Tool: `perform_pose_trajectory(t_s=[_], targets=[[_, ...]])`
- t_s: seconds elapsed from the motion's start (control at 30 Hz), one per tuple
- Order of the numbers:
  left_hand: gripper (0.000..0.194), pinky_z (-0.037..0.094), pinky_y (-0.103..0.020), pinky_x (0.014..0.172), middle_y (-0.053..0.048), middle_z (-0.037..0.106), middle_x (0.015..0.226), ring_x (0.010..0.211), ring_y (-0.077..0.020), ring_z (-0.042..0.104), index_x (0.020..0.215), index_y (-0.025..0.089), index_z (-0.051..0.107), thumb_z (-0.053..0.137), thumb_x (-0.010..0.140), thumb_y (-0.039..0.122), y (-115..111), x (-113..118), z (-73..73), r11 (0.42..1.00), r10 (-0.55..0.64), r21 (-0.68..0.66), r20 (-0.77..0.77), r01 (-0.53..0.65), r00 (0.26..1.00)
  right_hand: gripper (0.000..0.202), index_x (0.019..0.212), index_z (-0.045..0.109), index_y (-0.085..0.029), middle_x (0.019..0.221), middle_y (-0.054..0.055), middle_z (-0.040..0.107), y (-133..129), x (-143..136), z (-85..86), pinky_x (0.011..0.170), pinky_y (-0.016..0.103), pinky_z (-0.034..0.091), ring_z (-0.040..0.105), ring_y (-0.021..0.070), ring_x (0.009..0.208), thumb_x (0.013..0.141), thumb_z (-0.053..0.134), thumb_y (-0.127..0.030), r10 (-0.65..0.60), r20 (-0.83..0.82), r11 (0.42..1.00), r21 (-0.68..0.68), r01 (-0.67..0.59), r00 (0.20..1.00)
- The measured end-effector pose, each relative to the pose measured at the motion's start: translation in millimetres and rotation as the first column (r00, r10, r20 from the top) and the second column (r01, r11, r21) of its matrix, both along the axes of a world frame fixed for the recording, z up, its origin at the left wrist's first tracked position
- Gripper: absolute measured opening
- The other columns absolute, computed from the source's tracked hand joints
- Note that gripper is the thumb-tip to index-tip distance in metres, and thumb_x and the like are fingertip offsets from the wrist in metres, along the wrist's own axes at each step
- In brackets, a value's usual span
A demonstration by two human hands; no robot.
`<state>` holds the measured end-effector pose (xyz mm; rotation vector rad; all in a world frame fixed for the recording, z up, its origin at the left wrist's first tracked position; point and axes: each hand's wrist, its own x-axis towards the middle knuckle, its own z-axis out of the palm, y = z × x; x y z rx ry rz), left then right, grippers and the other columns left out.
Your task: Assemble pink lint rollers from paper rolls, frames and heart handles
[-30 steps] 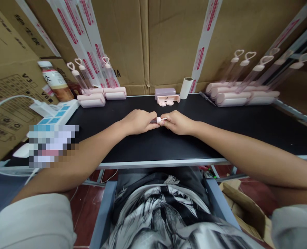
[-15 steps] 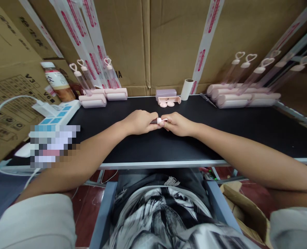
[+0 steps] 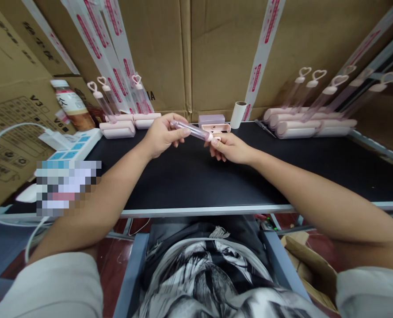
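Note:
Between my hands, above the black tabletop (image 3: 196, 185), is a clear pinkish tube (image 3: 196, 131) with a pale pink cap and a loop at its right end. My left hand (image 3: 165, 136) pinches the tube's left end between thumb and fingers. At the capped end, my right hand (image 3: 227, 146) grips the loop, partly covering it. The tube slants slightly, left end higher. Just behind my right hand are a pale pink open holder (image 3: 220, 127) and a lilac block (image 3: 211, 119).
A white cylinder (image 3: 238, 115) stands at the back. Pink rollers with heart-topped tubes stand at right (image 3: 299, 128) and left (image 3: 118, 129). A thin tool (image 3: 265, 127) lies near the right group. A power strip (image 3: 73, 148), bottle (image 3: 73, 105) and cables occupy the left.
My left hand has moved up and left along the tube to its far end, leaving the tube's length in view. My right hand has shifted slightly up, still at the cap.

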<state>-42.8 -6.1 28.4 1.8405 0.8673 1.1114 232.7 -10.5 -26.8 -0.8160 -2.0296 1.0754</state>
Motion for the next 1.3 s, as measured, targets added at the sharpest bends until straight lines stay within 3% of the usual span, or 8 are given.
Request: perform_pose_trajectory(t_s=[0.2, 0.37, 0.5, 0.67, 0.83, 1.03, 1.17, 1.3], targets=[[0.061, 0.063, -0.034, 0.079, -0.005, 0.076, 0.098, 0.088, -0.0191, 0.077, 0.105, 0.023, 0.059, 0.066, 0.090, 0.082, -3, 5, 1.3, 0.997, 0.048, 0.057, 0.133, -0.056, 0.990, 0.046, 0.127, 0.077, -0.016, 0.099, 0.009, 0.080, -7, -9, -0.7, 0.078, 0.035, 0.057, 0.071, 0.0204, 0.079, 0.097, 0.076, -0.050, 0.037, 0.292, 0.939, 0.319, -0.133, 0.956], [0.048, 0.051, -0.028, 0.062, 0.002, 0.066, 0.076, 0.059, -0.0130, 0.061, 0.106, 0.022, 0.064, 0.063, 0.096, 0.068, -2, -2, -2.6, 0.981, 0.121, 0.173, -0.216, -0.084, 0.969, 0.034, 0.125, 0.080, -0.016, 0.127, 0.018, 0.080, 12, 2, -2.6, 0.102, 0.047, 0.057, 0.074, 0.0298, 0.106, 0.100, 0.066, -0.034, -0.281, 0.320, 0.868, 0.486, 0.097, 0.905], [0.037, 0.048, -0.031, 0.074, -0.003, 0.074, 0.088, 0.077, -0.0176, 0.066, 0.112, 0.019, 0.078, 0.071, 0.093, 0.050, -9, 3, -10.4, 0.953, 0.143, 0.291, -0.669, 0.079, 0.730, 0.033, 0.124, 0.080, -0.016, 0.131, 0.020, 0.078, 36, 27, 0.9, 0.109, 0.053, 0.056, 0.072, 0.0355, 0.118, 0.098, 0.064, -0.028, -0.540, 0.246, 0.768, 0.535, 0.352, 0.805], [0.042, 0.048, -0.033, 0.082, -0.008, 0.076, 0.111, 0.093, -0.0226, 0.070, 0.127, 0.025, 0.082, 0.064, 0.098, 0.050, -13, 11, -15.9, 0.950, 0.130, 0.244, -0.876, 0.195, 0.464, 0.053, 0.146, 0.069, -0.011, 0.157, 0.025, 0.062, 64, 64, 7.3, 0.120, 0.058, 0.051, 0.070, 0.0383, 0.130, 0.095, 0.059, -0.022, -0.736, 0.114, 0.596, 0.577, 0.558, 0.667], [0.050, 0.051, -0.038, 0.094, -0.011, 0.074, 0.118, 0.109, -0.0288, 0.070, 0.133, 0.025, 0.081, 0.061, 0.099, 0.055, -7, 9, -18.9, 0.954, 0.114, 0.225, -0.885, 0.198, 0.451, 0.073, 0.164, 0.051, -0.012, 0.173, 0.022, 0.049, 85, 84, -1.7, 0.136, 0.061, 0.033, 0.045, 0.0376, 0.163, 0.091, 0.057, -0.015, -0.753, 0.119, 0.575, 0.597, 0.559, 0.647], [0.054, 0.052, -0.042, 0.100, -0.014, 0.074, 0.125, 0.117, -0.0327, 0.069, 0.134, 0.021, 0.079, 0.061, 0.098, 0.057, -5, 6, -19.1, 0.950, 0.113, 0.229, -0.886, 0.213, 0.449, 0.050, 0.147, 0.065, -0.017, 0.149, 0.020, 0.061, 87, 81, -4.0, 0.119, 0.052, 0.054, 0.072, 0.0345, 0.127, 0.098, 0.061, -0.023, -0.801, 0.106, 0.534, 0.571, 0.624, 0.589], [0.061, 0.052, -0.044, 0.104, -0.015, 0.074, 0.130, 0.119, -0.0333, 0.069, 0.142, 0.020, 0.074, 0.063, 0.096, 0.058, -4, 5, -19.7, 0.950, 0.126, 0.239, -0.882, 0.201, 0.454, 0.025, 0.116, 0.076, -0.017, 0.123, 0.019, 0.070, 84, 85, 7.5, 0.118, 0.059, 0.051, 0.069, 0.0388, 0.123, 0.099, 0.060, -0.028, -0.857, 0.142, 0.479, 0.574, 0.664, 0.495], [0.067, 0.052, -0.046, 0.110, -0.017, 0.072, 0.137, 0.123, -0.0336, 0.069, 0.149, 0.019, 0.070, 0.066, 0.095, 0.058, -4, 4, -17.8, 0.956, 0.118, 0.227, -0.877, 0.185, 0.466, 0.023, 0.111, 0.073, -0.018, 0.124, 0.023, 0.069, 74, 92, 24.1, 0.118, 0.066, 0.048, 0.067, 0.0412, 0.124, 0.099, 0.059, -0.034, -0.891, 0.054, 0.393, 0.590, 0.705, 0.451]])
